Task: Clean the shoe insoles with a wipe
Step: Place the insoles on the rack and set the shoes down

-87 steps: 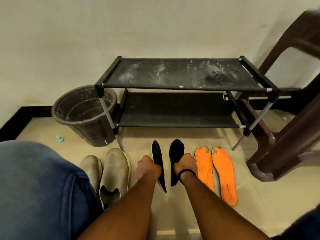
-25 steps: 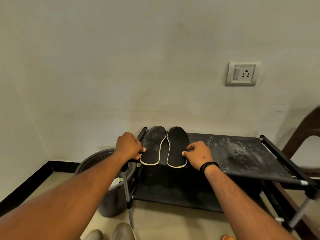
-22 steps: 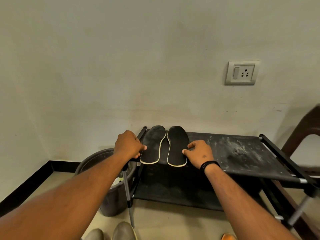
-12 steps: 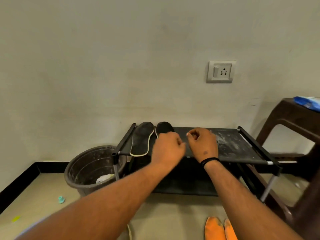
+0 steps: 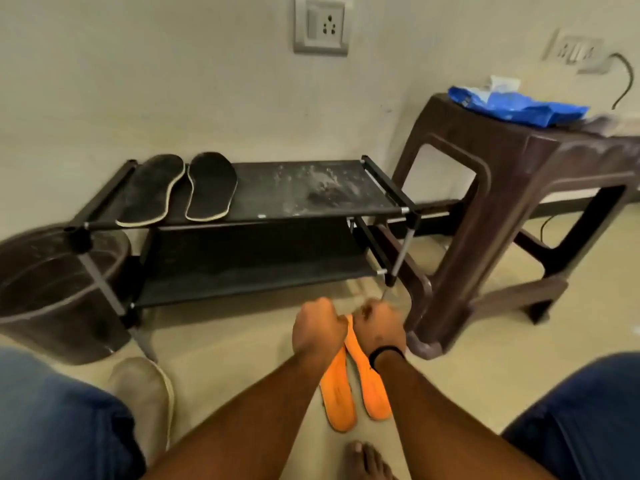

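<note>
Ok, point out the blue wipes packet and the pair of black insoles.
Blue wipes packet [image 5: 519, 107], head view, middle of its wrapper.
Pair of black insoles [image 5: 211, 185], head view, middle of the right-hand insole.

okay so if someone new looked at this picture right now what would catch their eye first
Probably the orange insoles on the floor, with both hands, left and right, closed over their front ends. Next, the black insoles side by side on the rack, and the blue pack on the stool.

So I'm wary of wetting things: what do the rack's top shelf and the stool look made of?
The top shelf looks like black fabric stretched between metal rods, matte and dusty. The stool looks like moulded brown plastic, slightly glossy with rounded ribbed legs.
</note>
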Demonstrator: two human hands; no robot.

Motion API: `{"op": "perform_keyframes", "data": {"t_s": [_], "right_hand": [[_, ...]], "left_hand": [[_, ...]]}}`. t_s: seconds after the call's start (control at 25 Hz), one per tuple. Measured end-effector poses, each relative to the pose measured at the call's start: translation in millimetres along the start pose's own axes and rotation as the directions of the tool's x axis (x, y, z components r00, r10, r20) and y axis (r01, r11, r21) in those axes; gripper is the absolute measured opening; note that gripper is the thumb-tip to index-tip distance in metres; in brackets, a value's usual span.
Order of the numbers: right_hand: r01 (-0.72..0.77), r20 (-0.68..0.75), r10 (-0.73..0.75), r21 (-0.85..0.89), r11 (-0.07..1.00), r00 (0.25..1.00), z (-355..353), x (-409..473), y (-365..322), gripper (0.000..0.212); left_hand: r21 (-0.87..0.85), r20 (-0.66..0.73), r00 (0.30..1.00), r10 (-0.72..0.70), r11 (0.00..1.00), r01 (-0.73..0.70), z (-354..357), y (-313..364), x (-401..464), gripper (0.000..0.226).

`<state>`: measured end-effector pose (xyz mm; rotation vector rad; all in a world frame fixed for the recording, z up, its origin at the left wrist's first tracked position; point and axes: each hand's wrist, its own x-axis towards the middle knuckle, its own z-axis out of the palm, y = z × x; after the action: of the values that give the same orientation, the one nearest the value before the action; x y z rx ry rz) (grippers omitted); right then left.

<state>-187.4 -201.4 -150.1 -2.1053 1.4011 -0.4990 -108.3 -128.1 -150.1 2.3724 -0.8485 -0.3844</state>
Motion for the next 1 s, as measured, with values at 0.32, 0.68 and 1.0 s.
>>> {"op": "perform_keyframes", "data": {"t_s": [0.32, 0.68, 1.0], "right_hand": [[-0.369, 0.119, 0.403, -0.232, 0.900, 0.907, 72, 11, 64, 0.034], [-0.378, 0.111, 0.505, -0.532, 0.758, 0.856, 114, 8, 100, 0.046], [-0.316, 0.309, 0.388, -0.258, 0.913, 0.868, 109, 39, 82, 0.042]], "left_hand": [[0.032, 0.190, 0.856, -0.480, 0.875, 0.483, 90, -80, 4, 0.049], [0.089, 0.228, 0.820, -0.526, 0.849, 0.520, 149, -86, 7, 0.047], [0.085, 0.252, 0.867, -0.430, 0.902, 0.423, 90, -85, 10, 0.046]]}}
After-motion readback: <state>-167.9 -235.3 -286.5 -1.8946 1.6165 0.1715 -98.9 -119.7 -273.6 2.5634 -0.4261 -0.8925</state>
